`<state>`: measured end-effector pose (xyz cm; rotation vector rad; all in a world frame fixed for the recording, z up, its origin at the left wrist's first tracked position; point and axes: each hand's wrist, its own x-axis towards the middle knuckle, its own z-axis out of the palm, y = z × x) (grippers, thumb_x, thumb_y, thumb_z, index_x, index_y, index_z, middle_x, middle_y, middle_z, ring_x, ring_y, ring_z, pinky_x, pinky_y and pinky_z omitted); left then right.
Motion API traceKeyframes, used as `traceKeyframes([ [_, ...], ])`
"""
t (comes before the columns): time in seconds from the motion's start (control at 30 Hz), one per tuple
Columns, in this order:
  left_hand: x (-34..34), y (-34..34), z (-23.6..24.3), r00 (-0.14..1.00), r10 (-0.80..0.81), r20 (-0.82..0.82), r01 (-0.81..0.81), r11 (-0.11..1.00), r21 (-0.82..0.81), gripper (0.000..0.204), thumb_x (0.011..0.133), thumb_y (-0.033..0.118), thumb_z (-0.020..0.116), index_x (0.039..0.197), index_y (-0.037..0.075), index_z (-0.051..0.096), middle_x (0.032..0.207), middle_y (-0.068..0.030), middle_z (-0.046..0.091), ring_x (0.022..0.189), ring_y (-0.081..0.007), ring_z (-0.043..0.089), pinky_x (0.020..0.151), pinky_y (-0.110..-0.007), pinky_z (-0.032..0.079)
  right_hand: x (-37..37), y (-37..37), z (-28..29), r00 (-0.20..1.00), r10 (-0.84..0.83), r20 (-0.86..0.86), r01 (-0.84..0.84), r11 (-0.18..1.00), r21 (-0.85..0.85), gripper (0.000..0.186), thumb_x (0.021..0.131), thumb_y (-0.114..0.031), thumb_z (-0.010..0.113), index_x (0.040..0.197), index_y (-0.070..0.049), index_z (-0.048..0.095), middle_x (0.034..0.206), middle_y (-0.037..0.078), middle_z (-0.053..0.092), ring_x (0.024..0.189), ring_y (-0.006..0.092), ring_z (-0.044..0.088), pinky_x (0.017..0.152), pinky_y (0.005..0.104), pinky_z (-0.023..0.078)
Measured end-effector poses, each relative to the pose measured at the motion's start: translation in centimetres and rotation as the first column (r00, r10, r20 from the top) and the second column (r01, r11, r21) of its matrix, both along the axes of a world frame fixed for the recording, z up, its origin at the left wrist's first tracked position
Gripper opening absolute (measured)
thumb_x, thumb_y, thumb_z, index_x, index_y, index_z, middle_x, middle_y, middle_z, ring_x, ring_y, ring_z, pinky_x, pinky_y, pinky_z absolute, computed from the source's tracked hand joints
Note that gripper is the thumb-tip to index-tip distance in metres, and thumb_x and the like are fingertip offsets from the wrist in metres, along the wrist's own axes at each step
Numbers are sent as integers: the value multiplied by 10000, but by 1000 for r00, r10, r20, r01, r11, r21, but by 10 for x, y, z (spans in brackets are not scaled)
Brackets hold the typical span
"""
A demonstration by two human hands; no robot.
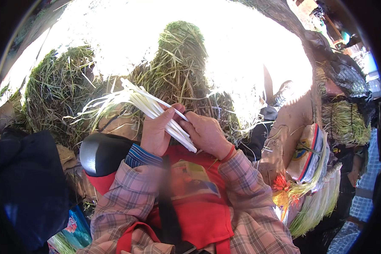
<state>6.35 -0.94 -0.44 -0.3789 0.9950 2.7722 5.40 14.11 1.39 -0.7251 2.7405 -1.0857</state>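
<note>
My left hand [157, 131] and my right hand [207, 133] are both closed around a bunch of pale white-green stalks [156, 108], held in front of my chest. The stalks run from my right hand up and to the left, and their thin leaf tips fan out past my left hand. Plaid sleeves cover both forearms, and a red apron [203, 211] lies under them.
Large heaps of green grassy leaves [178, 63] rise behind my hands. A glossy black rounded object [101, 152] sits at the left. Bundled trimmed stalks [317, 199] and a printed sack [307, 152] stand at the right. A dark cloth mass [25, 186] fills the lower left.
</note>
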Motion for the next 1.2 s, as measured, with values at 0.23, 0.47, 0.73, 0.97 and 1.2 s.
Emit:
traceKeyframes([
  [0.23, -10, -15, 9, 988, 149, 52, -153, 983, 99, 267, 870, 148, 493, 1119, 91, 416, 729, -6, 470, 693, -122, 498, 657, -267, 450, 1, 44, -3, 984, 103, 148, -75, 980, -184, 164, 816, -159, 520, 906, -22, 539, 691, 133, 571, 627, 265, 569, 568, 326, 451],
  [0.47, -9, -20, 28, 960, 240, -142, -266, 941, -210, 146, 836, 76, 515, 975, 95, 473, 884, -36, 523, 862, -153, 554, 702, -258, 470, -100, 133, -46, 814, -544, 205, 554, 620, -555, 262, 834, -83, 530, 1080, 7, 505, 945, 80, 580, 840, 122, 536, 738, 253, 440],
  [0.73, -17, -25, 2, 981, 179, 79, -193, 953, 235, 145, 855, 93, 510, 995, 93, 472, 832, -15, 504, 672, -69, 473, 581, -183, 434, -10, 67, -50, 977, -169, -129, 203, 922, 329, 551, 720, -239, 622, 1182, -20, 418, 1201, 225, 401, 1113, 390, 369, 908, 428, 358],
  [0.97, -18, -18, 1, 981, 168, 101, -188, 955, 232, 159, 851, 101, 522, 1001, 92, 473, 824, -20, 507, 663, -78, 477, 568, -199, 439, -27, 96, 14, 986, -97, -133, 144, 903, 406, 306, 748, -265, 603, 991, -81, 575, 908, 100, 589, 865, 261, 557, 743, 359, 443],
  [1.2, -17, -16, -2, 978, 188, 86, -193, 979, 57, 115, 837, 80, 536, 929, 90, 467, 805, -39, 510, 639, -88, 485, 550, -207, 442, -138, 66, 8, 864, -260, -431, 384, 895, 229, 255, 813, -202, 556, 999, -30, 577, 840, 108, 623, 712, 169, 592, 641, 272, 467],
])
